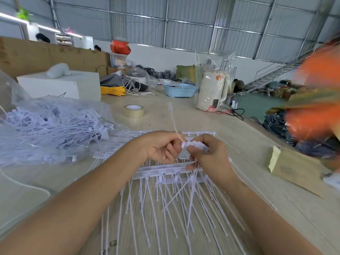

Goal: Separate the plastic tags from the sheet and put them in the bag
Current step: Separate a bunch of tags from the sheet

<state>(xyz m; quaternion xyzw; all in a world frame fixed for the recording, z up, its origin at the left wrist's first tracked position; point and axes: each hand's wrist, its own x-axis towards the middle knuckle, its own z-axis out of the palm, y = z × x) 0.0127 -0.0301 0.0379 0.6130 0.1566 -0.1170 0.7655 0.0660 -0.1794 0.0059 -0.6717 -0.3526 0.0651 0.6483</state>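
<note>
A sheet of white plastic tags [165, 172] lies on the table before me, its long thin tails fanning toward me. My left hand [160, 148] pinches one white tag [173, 122] whose tail curves upward. Close beside it, my right hand [207, 155] grips a small bunch of tag heads [195, 145] above the sheet. The two hands almost touch. A clear plastic bag [51, 126] full of loose white tags lies to the left.
A roll of tape [133, 111] stands beyond the sheet. A brown envelope [294, 168] lies at the right edge, next to a blurred person in orange [316, 100]. Farther back are a white kettle [211, 92], a blue basket [179, 90], yellow cords [112, 90] and a white box [60, 85].
</note>
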